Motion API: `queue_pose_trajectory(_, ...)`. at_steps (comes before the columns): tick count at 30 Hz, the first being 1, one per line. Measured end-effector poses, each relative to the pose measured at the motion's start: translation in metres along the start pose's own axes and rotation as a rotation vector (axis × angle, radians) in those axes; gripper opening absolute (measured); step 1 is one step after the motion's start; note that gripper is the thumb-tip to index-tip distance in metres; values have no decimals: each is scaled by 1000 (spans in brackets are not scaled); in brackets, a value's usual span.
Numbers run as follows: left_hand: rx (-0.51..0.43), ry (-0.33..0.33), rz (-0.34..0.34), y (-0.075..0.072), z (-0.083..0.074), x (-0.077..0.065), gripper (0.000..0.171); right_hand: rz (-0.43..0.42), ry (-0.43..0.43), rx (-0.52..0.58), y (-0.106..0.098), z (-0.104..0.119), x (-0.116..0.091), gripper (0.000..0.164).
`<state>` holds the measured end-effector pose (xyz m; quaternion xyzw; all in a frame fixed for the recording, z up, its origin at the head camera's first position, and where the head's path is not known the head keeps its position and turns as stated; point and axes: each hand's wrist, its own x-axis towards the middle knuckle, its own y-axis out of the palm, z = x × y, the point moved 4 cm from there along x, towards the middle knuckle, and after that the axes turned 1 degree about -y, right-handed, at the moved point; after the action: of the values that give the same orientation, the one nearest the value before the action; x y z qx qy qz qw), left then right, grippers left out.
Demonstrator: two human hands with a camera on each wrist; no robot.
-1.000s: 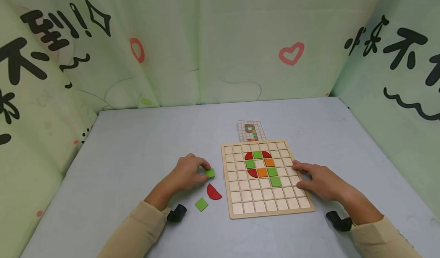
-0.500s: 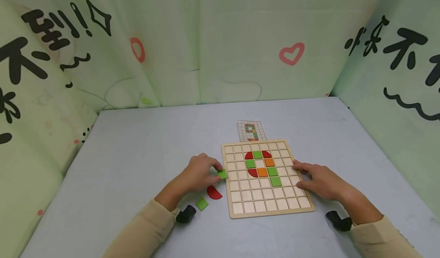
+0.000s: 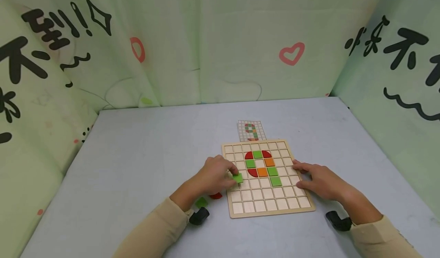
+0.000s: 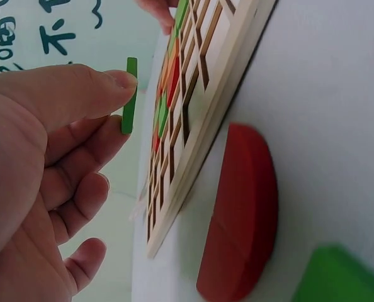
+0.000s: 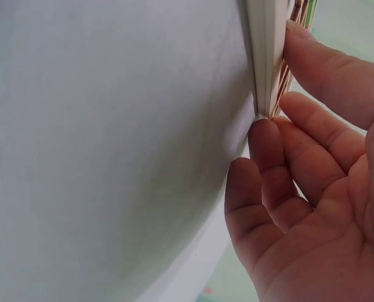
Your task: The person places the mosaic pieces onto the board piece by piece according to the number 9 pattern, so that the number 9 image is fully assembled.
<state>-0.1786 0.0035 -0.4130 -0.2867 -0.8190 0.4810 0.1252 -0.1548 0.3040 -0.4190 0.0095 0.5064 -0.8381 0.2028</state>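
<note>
My left hand (image 3: 214,174) pinches a green square tile (image 3: 238,178) between thumb and fingertips, over the left columns of a wooden grid board (image 3: 271,214). In the left wrist view this tile (image 4: 130,94) is seen edge-on, raised off the board. Red quarter-round, green and orange tiles lie in the board's cells, forming a ring with a green tile (image 3: 275,181) below its right side. My right hand (image 3: 321,181) rests at the board's right edge, thumb and fingertips touching the rim, fingers loosely bent.
Left of the board lie a red half-round shape (image 4: 240,214), with a seam across it, and a green tile (image 3: 201,202), both partly under my left arm. A printed pattern card (image 3: 245,135) lies behind the board. Green printed curtains (image 3: 233,51) surround the white table (image 3: 154,143).
My left hand has carried the green tile rightward from the table, past the board's left rim and over its cells. The right hand and board have stayed put.
</note>
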Motion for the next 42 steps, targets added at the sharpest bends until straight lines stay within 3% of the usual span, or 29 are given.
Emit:
queue_pose_trajectory(7,32,55,12,7,-14,7,18,-2,4,5,-1,0,0,62)
queue_pose_trajectory(22,21,81,32,21,-32,11,16,-12,6,16,1,-1,0,61)
queue_pose_trajectory(42,90,152,20,32,-52,24,18,6,14,9,2,-3,1,63)
